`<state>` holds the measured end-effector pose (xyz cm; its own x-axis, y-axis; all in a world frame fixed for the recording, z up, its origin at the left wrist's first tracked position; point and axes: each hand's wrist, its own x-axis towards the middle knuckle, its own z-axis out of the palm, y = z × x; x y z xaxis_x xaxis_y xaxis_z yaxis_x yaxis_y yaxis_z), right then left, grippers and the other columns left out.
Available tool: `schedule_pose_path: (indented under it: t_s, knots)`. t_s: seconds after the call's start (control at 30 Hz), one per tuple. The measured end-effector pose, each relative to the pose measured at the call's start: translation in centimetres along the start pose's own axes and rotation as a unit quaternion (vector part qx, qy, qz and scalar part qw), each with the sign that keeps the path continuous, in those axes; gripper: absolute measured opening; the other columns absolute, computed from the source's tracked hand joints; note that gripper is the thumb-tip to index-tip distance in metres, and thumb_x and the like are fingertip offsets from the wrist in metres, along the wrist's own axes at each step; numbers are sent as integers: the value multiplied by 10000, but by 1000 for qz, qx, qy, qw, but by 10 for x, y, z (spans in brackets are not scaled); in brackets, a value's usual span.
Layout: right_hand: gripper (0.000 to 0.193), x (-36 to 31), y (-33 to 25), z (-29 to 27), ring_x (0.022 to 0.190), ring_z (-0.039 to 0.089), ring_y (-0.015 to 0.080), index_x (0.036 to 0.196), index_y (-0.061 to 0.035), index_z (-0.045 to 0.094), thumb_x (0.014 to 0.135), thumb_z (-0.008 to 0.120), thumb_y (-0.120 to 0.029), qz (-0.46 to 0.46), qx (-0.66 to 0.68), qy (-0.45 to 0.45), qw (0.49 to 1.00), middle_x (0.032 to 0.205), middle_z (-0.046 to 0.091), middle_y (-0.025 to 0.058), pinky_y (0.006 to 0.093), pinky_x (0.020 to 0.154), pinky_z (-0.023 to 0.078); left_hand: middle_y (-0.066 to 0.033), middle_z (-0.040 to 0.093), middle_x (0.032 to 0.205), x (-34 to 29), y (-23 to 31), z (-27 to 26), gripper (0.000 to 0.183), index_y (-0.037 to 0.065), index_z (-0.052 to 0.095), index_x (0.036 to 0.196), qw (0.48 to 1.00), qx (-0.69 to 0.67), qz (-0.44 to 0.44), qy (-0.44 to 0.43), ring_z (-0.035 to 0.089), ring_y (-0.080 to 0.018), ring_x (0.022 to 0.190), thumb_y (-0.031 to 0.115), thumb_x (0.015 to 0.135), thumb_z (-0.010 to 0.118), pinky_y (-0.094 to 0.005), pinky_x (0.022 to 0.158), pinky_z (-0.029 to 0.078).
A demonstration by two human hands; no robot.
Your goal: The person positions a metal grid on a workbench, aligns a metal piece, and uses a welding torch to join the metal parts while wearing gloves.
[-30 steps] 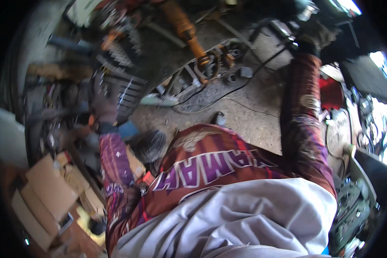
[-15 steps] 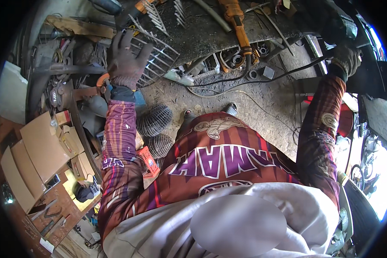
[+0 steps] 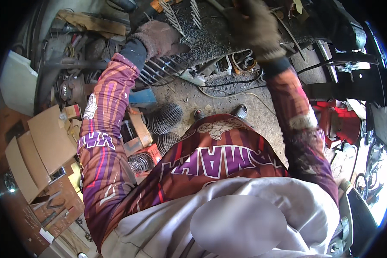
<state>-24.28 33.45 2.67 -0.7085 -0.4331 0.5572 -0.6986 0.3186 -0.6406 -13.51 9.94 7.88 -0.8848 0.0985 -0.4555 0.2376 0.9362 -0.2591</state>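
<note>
My left hand, in a brown knit glove, is closed over the upper edge of a grille of metal rods at the workbench's near edge. One finger sticks out to the right, and the others are partly hidden. My right hand, gloved as well, is smeared by motion over the bench. It covers the place of the orange power tool, so I cannot make out whether it grips it. Pointed metal pieces with short spikes lie beyond my left hand.
The dark workbench top is strewn with grit. Below it a cable runs over the floor beside wire coils. Cardboard boxes stand at left, a red object at right.
My right hand has swung from the far right to above the bench, over the orange tool. My left hand has moved right onto the grille, its spread fingers now drawn in.
</note>
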Motion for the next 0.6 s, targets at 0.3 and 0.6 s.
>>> schedule_pose_path:
  t_s: [0.3, 0.6]
  knots:
    - [410, 41, 20, 102, 1031, 664, 384, 1299, -99, 553, 937, 486, -280, 110, -206, -204, 951, 1099, 676, 214, 484, 865, 540, -164, 587, 641, -120, -14, -19, 588, 32, 619, 702, 964, -174, -79, 184, 597, -345, 618, 562, 938, 522, -432, 604, 476]
    - [441, 66, 57, 140, 1122, 620, 392, 1307, -57, 537, 917, 486, -258, 142, -285, -260, 911, 1198, 640, 234, 494, 943, 495, -112, 699, 872, -223, 2, 131, 310, 4, 706, 1040, 619, -588, -309, 419, 654, -209, 776, 294, 940, 660, -373, 694, 502]
